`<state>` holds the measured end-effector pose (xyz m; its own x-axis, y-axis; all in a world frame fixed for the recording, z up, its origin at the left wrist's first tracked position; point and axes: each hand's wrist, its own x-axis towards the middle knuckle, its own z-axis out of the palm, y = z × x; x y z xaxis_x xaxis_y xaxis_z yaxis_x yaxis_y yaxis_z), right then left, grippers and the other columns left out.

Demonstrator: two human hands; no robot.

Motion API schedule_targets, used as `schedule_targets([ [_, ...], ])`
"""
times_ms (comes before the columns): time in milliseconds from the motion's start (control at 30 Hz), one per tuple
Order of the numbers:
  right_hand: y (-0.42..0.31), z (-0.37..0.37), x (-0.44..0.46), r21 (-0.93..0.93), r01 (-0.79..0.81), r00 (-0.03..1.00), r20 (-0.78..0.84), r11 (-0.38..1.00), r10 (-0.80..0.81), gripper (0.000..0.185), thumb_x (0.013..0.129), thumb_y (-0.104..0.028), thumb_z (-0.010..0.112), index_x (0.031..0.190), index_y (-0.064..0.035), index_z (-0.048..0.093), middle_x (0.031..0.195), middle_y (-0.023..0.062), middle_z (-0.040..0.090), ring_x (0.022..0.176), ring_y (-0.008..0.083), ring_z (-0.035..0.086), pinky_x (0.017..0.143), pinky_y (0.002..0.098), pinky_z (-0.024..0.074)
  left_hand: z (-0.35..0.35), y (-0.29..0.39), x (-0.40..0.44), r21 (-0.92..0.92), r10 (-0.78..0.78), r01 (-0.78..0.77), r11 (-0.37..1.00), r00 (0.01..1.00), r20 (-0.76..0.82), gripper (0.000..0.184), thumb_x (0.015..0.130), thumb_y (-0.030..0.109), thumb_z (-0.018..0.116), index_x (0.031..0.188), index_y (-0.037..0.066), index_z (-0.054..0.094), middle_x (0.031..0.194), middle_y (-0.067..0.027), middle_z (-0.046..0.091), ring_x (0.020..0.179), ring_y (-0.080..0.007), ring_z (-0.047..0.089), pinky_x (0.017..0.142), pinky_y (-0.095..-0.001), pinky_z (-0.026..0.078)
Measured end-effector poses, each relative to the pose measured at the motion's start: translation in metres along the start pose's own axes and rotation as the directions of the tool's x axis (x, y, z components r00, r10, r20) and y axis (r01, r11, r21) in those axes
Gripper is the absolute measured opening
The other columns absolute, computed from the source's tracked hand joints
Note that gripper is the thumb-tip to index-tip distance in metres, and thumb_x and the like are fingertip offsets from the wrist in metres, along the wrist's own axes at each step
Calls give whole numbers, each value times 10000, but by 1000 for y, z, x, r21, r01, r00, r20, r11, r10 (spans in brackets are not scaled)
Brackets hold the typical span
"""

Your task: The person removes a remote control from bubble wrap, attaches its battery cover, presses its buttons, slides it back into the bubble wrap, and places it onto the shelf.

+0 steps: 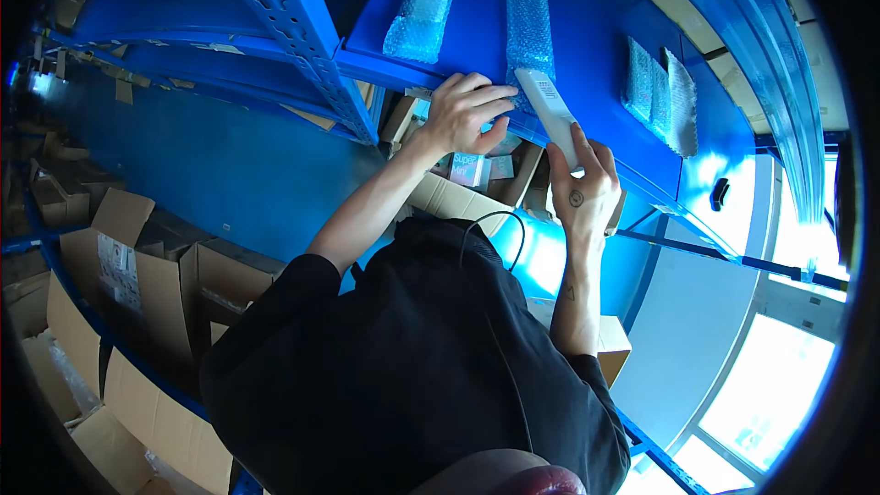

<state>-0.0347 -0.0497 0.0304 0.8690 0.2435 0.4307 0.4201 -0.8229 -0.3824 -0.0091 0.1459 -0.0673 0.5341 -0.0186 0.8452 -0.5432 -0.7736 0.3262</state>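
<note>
A long, narrow white box [548, 108] with a printed label at its far end is pinched between the thumb and fingers of my right hand [585, 181]. Its far end lies over the near part of a long bubble-wrap sleeve [529, 23] on the blue shelf. Beside that sleeve's near end, my left hand [469, 115] is half curled, thumb apart from the fingers, with nothing visible in it. Whether its fingertips touch the sleeve I cannot tell. Another bubble-wrapped pack [421, 16] lies farther left on the shelf.
Two more wrapped packs [648, 87] lie at the shelf's right. The blue shelf's front edge [642, 179] runs before me, with an open carton [458, 202] of small boxes below it. A perforated blue upright [293, 32] stands left. Several open cardboard boxes [160, 289] fill the lower left.
</note>
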Motion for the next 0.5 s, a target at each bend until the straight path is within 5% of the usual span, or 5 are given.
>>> schedule_targets([
  [200, -12, 11, 4, -4, -80, 997, -16, 997, 80, 408, 747, -163, 788, 1129, -53, 694, 967, 139, 657, 734, 263, 663, 623, 333, 546, -2, 2, -1, -20, -28, 29, 999, 998, 48, 183, 666, 137, 648, 812, 116, 756, 995, 23, 738, 756, -142, 587, 667, -269, 458],
  [500, -9, 49, 10, -69, 16, 990, -139, 997, -25, 424, 747, -282, 773, 1083, -66, 632, 939, 114, 613, 739, 282, 611, 749, 367, 458, -3, 5, 1, -4, -40, 40, 999, 998, 50, 173, 684, 142, 650, 816, 96, 753, 954, 15, 739, 756, -136, 576, 679, -277, 439],
])
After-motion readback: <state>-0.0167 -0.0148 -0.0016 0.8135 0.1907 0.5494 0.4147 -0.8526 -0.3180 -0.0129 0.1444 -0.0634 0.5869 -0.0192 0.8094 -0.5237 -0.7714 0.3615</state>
